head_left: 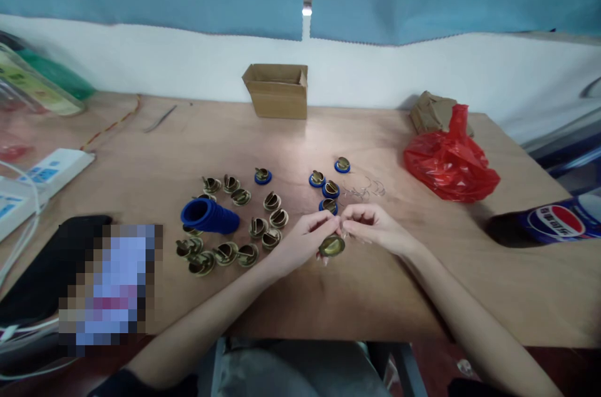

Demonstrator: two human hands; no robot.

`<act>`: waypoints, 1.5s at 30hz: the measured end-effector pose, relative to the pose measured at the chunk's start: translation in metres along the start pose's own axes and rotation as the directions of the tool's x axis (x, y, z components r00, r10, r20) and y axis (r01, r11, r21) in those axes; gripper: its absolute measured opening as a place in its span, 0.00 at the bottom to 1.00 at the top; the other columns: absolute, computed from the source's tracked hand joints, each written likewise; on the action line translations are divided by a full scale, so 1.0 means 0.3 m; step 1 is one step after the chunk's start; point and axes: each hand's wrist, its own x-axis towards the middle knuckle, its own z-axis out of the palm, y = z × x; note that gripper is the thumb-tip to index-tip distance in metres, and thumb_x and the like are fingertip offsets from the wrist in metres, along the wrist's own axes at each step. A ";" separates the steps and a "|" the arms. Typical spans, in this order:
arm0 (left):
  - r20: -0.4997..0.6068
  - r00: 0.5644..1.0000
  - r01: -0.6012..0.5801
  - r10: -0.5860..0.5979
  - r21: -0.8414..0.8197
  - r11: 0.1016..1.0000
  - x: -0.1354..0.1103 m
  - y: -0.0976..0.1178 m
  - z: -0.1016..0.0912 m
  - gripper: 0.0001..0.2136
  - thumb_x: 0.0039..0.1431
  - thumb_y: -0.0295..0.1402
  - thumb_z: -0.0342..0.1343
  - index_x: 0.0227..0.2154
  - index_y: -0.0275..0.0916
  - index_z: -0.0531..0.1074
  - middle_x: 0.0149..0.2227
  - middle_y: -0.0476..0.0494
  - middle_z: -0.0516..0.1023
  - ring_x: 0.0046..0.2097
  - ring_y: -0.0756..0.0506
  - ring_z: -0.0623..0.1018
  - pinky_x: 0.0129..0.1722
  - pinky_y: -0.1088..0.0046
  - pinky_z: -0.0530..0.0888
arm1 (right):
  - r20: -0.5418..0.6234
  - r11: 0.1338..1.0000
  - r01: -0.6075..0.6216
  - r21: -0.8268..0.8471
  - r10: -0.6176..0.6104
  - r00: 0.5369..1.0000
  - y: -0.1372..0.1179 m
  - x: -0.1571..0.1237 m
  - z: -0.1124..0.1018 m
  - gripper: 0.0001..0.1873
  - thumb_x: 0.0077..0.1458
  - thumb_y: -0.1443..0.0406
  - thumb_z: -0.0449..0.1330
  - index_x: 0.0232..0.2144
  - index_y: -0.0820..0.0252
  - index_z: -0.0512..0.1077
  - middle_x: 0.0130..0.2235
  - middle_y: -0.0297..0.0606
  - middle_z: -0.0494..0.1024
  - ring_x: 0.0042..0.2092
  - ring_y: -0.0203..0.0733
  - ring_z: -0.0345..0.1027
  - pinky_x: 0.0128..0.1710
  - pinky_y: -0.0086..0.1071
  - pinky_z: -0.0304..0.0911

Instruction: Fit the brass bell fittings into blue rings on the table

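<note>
My left hand (pixel 313 235) is closed on a round brass-coloured metal piece (pixel 332 247), its smooth rounded side facing me. My right hand (pixel 375 228) pinches beside it, fingertips meeting the left ones; what it holds, perhaps a thin wire, is too small to make out. Just beyond the hands lie several thin curved wires (pixel 364 189). Brass pieces seated in blue rings, such as this blue-ringed piece (pixel 342 164), stand near them. On the left are several brass pieces with raised tabs (pixel 247 254), around a stack of blue rings (pixel 220 220) lying on its side.
An open cardboard box (pixel 280 99) stands at the back. To the right are a red plastic bag (pixel 451 162), a brown paper-like package (pixel 432 112) and a cola bottle (pixel 544 221) on its side. A power strip (pixel 51 178), cables and a black phone (pixel 47 265) occupy the left.
</note>
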 end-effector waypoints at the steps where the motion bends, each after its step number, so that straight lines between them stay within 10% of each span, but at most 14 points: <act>1: -0.010 1.000 -0.005 0.005 0.010 1.000 0.000 0.000 -0.001 0.20 0.64 0.51 0.53 0.29 0.38 0.69 0.23 0.53 0.69 0.20 0.54 0.68 0.20 0.78 0.65 | -0.006 1.000 -0.006 0.015 0.007 1.000 0.002 0.000 0.000 0.15 0.58 0.54 0.66 0.32 0.60 0.76 0.28 0.31 0.76 0.27 0.30 0.63 0.28 0.26 0.56; 8: -0.006 1.000 -0.021 0.021 0.006 1.000 0.001 -0.005 -0.001 0.19 0.64 0.50 0.53 0.29 0.38 0.69 0.23 0.53 0.69 0.20 0.54 0.69 0.20 0.77 0.66 | -0.013 1.000 0.028 0.013 -0.028 1.000 -0.019 -0.001 0.005 0.11 0.59 0.57 0.66 0.33 0.60 0.77 0.30 0.33 0.79 0.30 0.33 0.67 0.29 0.27 0.59; 17: -0.064 0.998 0.016 -0.026 -0.162 0.987 -0.002 0.003 0.004 0.18 0.63 0.50 0.55 0.29 0.38 0.68 0.23 0.52 0.71 0.20 0.53 0.71 0.20 0.77 0.67 | -0.259 0.993 0.043 0.114 -0.013 0.966 0.014 0.010 -0.015 0.13 0.57 0.55 0.66 0.31 0.58 0.73 0.13 0.20 0.61 0.14 0.26 0.43 0.15 0.25 0.37; 25: -0.202 0.976 -0.152 0.076 -0.395 0.906 0.016 0.000 -0.011 0.18 0.60 0.50 0.60 0.32 0.39 0.68 0.35 0.46 0.77 0.32 0.50 0.76 0.33 0.71 0.76 | -0.209 0.954 0.019 0.298 0.046 0.977 -0.001 -0.007 0.005 0.16 0.58 0.52 0.65 0.31 0.56 0.66 0.15 0.24 0.69 0.13 0.29 0.56 0.14 0.23 0.50; 45: -0.331 0.888 -0.353 0.319 -0.047 0.934 0.000 0.001 -0.001 0.15 0.67 0.46 0.54 0.31 0.40 0.68 0.43 0.41 0.79 0.37 0.48 0.75 0.37 0.70 0.73 | -0.019 0.944 0.077 0.322 -0.074 0.997 0.030 0.001 0.058 0.11 0.63 0.57 0.64 0.34 0.58 0.71 0.28 0.31 0.78 0.24 0.31 0.70 0.24 0.25 0.65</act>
